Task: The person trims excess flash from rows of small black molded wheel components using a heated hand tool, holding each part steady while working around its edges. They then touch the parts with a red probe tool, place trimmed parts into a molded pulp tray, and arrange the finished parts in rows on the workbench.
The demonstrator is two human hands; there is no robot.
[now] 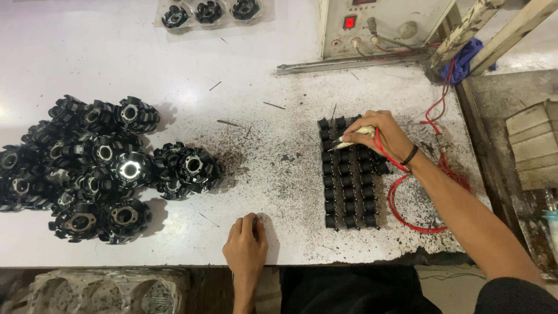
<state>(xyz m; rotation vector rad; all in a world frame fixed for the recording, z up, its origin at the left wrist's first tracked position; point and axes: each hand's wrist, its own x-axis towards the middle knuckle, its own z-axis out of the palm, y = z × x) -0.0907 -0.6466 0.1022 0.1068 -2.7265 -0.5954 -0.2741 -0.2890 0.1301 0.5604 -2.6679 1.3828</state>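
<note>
Right hand [381, 135] closed around a pale pen-like probe [351, 139], tip pointing toward 9 o'clock and touching the top rows of a block of small black parts [350, 180] laid in neat rows (right of table centre, about 3 o'clock from the middle). Red wire [401, 195] runs from the probe, loops at 4 o'clock of the block and climbs toward 1 o'clock. Black band on the right wrist. Left hand [247, 241] curled into a loose fist, knuckles down on the white table [116, 64] at the near edge, holding nothing visible. Pile of black round finned parts [99, 166] at 9 o'clock. Grey control box [378, 26] with a red lit switch at 12 o'clock; clear tray [209, 11] of similar black parts at 11.
</note>
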